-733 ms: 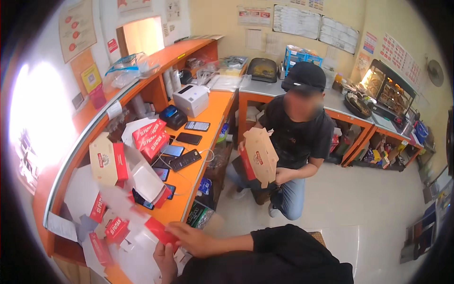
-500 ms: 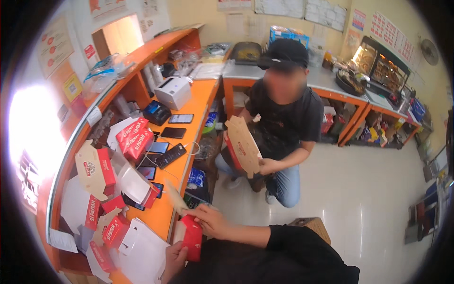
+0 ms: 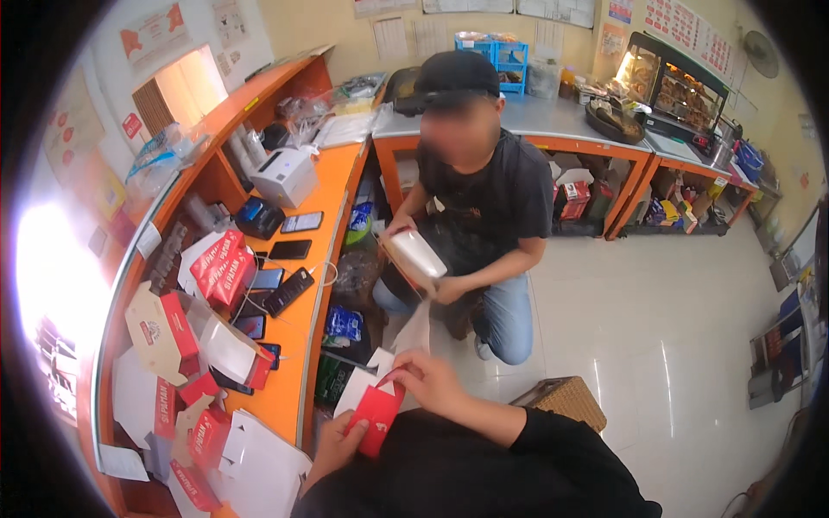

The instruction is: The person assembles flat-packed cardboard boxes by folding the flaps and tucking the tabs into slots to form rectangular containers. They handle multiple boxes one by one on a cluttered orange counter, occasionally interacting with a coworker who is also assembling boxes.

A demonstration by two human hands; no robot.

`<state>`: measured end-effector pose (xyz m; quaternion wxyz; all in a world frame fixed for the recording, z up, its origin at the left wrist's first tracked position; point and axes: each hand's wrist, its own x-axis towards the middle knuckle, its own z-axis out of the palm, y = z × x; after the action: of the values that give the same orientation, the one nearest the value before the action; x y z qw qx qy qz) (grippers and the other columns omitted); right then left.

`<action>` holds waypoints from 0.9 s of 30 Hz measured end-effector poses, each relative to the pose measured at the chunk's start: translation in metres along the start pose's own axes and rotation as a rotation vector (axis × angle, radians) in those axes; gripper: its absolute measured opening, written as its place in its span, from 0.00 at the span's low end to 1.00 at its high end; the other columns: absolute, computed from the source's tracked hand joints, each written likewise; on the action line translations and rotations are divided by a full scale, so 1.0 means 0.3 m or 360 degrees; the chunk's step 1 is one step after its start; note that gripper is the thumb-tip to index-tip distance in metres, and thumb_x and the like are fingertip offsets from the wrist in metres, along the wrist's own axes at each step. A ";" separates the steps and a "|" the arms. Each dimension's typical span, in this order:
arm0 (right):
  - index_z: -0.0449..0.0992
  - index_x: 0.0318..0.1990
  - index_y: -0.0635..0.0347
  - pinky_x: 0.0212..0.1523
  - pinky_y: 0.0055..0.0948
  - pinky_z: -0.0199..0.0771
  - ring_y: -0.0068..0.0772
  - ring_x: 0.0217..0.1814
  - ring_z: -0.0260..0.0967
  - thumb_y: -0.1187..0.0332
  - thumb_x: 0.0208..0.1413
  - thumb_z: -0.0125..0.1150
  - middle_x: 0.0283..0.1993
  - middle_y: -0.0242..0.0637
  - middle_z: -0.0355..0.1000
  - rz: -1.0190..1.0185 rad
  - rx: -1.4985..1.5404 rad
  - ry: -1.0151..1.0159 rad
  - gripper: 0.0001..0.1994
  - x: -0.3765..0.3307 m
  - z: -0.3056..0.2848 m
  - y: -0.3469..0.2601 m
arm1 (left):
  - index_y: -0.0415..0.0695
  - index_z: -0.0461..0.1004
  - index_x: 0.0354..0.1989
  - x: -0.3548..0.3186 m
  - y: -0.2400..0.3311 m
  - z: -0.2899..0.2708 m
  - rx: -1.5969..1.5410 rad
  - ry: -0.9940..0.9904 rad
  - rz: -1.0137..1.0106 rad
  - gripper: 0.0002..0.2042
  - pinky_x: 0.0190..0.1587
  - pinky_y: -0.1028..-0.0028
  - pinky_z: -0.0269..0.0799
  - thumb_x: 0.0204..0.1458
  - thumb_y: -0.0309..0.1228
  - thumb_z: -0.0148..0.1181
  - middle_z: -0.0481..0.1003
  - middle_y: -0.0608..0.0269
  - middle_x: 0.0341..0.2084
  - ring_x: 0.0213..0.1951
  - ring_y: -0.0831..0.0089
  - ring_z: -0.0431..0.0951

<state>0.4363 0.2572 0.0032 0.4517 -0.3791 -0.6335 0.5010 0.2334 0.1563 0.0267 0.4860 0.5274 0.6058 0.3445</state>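
Note:
A red and white cardboard food box (image 3: 377, 420), partly folded, is between my hands low in the view. My left hand (image 3: 340, 444) grips its near left side, thumb on the red panel. Pinched in my right hand (image 3: 430, 385) is a red flap at the box's far right edge. White inner panels stand up on the box's far left side. Across from me a seated person in a dark cap holds another box (image 3: 420, 252) in both hands, its pale inside showing.
The orange counter (image 3: 298, 345) on my left bears several folded red and tan boxes (image 3: 164, 332), white cardboard sheets (image 3: 259, 457), several phones (image 3: 287, 292) and a white printer (image 3: 285, 178). A woven basket (image 3: 566, 403) stands on the floor at my right. A food warmer (image 3: 682, 95) sits on the far counter.
My right hand has moved right and now pulls up a red flap. The box has turned, showing more white panels. The other person's box has tipped, its pale inside now facing up.

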 end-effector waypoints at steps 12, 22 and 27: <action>0.74 0.34 0.62 0.33 0.24 0.72 0.23 0.33 0.72 0.78 0.50 0.62 0.29 0.32 0.72 -0.0236 0.0084 -0.0319 0.04 0.033 -0.019 -0.090 | 0.35 0.72 0.46 -0.024 -0.003 0.010 -0.0308 -0.0082 -0.0107 0.14 0.37 0.80 0.67 0.60 0.33 0.50 0.75 0.66 0.31 0.33 0.83 0.71; 0.75 0.33 0.58 0.35 0.30 0.73 0.33 0.35 0.74 0.72 0.52 0.59 0.31 0.34 0.73 -0.0593 -0.0266 -0.1021 0.02 0.076 0.050 -0.226 | 0.37 0.71 0.49 -0.107 -0.122 -0.010 -0.0637 0.0050 -0.0120 0.15 0.42 0.79 0.68 0.59 0.34 0.52 0.74 0.64 0.38 0.36 0.81 0.73; 0.74 0.33 0.53 0.36 0.39 0.73 0.41 0.38 0.73 0.69 0.45 0.59 0.34 0.34 0.74 -0.0783 -0.0998 -0.1272 0.06 0.071 0.122 -0.244 | 0.37 0.70 0.49 -0.107 -0.160 -0.005 -0.0660 0.0108 -0.0066 0.15 0.43 0.78 0.68 0.61 0.35 0.49 0.74 0.66 0.39 0.37 0.80 0.72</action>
<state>0.3929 0.2511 0.0754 0.1459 -0.1170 -0.9436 0.2732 0.2165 0.1152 -0.0102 0.5704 0.3915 0.5488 0.4693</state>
